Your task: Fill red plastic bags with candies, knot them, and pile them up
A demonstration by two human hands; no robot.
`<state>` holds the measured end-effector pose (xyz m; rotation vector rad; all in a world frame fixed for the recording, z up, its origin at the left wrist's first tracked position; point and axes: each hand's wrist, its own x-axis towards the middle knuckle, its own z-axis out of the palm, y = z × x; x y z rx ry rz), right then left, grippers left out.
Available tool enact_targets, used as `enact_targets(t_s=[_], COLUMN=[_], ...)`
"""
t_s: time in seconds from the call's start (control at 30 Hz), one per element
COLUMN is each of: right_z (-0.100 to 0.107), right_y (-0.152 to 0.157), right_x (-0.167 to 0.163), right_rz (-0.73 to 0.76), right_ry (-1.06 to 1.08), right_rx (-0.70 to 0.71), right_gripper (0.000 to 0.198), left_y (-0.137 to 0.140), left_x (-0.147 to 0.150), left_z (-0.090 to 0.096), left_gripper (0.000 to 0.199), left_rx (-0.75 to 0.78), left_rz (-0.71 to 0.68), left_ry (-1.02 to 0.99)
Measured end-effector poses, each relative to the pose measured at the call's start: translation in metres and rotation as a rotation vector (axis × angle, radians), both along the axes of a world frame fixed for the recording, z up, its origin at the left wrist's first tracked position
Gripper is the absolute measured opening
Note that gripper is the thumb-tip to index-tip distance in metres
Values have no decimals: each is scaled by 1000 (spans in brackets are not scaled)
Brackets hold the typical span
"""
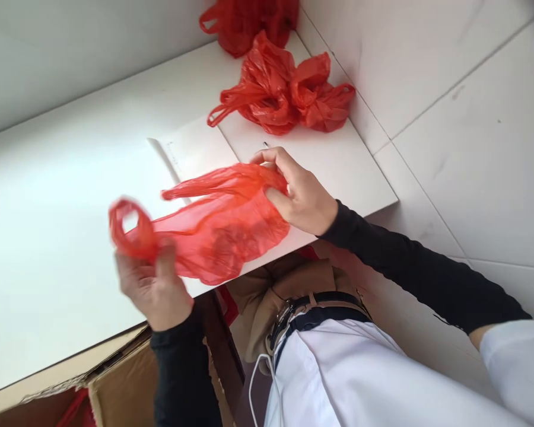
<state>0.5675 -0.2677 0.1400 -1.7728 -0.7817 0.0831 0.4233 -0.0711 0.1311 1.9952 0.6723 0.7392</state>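
A thin red plastic bag (222, 231) is stretched between my two hands, low over the front part of the white table. My left hand (153, 284) is closed around one of its looped handles, which sticks up above the fingers. At the other end, my right hand (291, 193) pinches the bag between thumb and fingers. A second handle strip points left along the bag's far side. Something darker, perhaps bunched plastic, shows through the lower middle of the bag, but I cannot make it out.
Crumpled red plastic bags (276, 89) lie at the table's back right, with another red bag (253, 24) behind. An open notebook (196, 148) lies on the white table (62, 196). A tiled wall (449, 118) bounds the right. An open cardboard box (124, 379) stands below the front edge.
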Motion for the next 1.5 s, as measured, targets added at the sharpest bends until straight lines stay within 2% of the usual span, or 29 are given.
enact_targets(t_s=[0.07, 0.1, 0.23, 0.3, 0.37, 0.43, 0.5, 0.57, 0.63, 0.67, 0.7, 0.77, 0.83, 0.9, 0.97, 1.03, 1.17, 1.27, 1.37, 1.43, 1.5], right_z=[3, 4, -2, -7, -8, 1, 19, 43, 62, 68, 71, 66, 55, 45, 40, 42, 47, 48, 48, 47, 45], right_y=[4, 6, 8, 8, 8, 8, 8, 11, 19, 26, 33, 48, 59, 62, 59, 54, 51, 56, 61, 64, 66], right_x=[-8, -11, -14, -10, -11, -21, -40, -63, -82, -88, -90, -89, -81, -74, -70, -70, -75, -78, -79, -80, -81], right_rz=[36, 37, -66, -67, -19, -27, -127, -219, -95, 52, 192, 388, 388, 373, 402, 426, 423, 444, 440, 447, 469], right_ry=[-28, -16, 219, 323, 326, 204, -39, -305, -434, -448, -443, -443, -461, -445, -385, -333, -385, -441, -513, -581, -623], right_rx=[1, -2, 56, 94, 75, 45, 47, 139, 271, 279, 238, -8, -297, -543, -735, -850, -843, -791, -649, -569, -583], right_gripper=[41, 39, 15, 17, 30, 50, 62, 52, 30, 24, 22, 23, 24, 27, 30, 32, 39, 18, 14, 19, 29], left_y=[4, 8, 23, 25, 22, 17, 11, 6, 3, 3, 3, 3, 6, 8, 10, 9, 4, 2, 1, 2, 2], left_x=[-5, -8, -20, -27, -33, -38, -41, -44, -46, -47, -49, -52, -58, -64, -69, -72, -74, -75, -78, -79, -80], left_z=[4, 8, 29, 38, 43, 46, 47, 49, 51, 52, 52, 53, 52, 50, 48, 48, 51, 54, 53, 51, 49], left_gripper=[24, 22, 25, 25, 21, 14, 17, 24, 19, 11, 5, 23, 30, 27, 22, 18, 16, 19, 21, 20, 21], left_rx=[-9, -12, -8, -14, 12, 66, 90, 73, 53, 44, 31, 14, 9, -16, -75, -134, -231, -265, -292, -356, -430], left_rz=[77, 112, 283, 290, 246, 227, 238, 243, 217, 192, 161, 117, 125, 173, 214, 240, 230, 202, 196, 193, 189], left_ry=[-45, -46, -1, -40, -75, -40, 22, 55, 49, 49, 53, 65, 72, 55, 26, -8, -54, -52, -62, -84, -104])
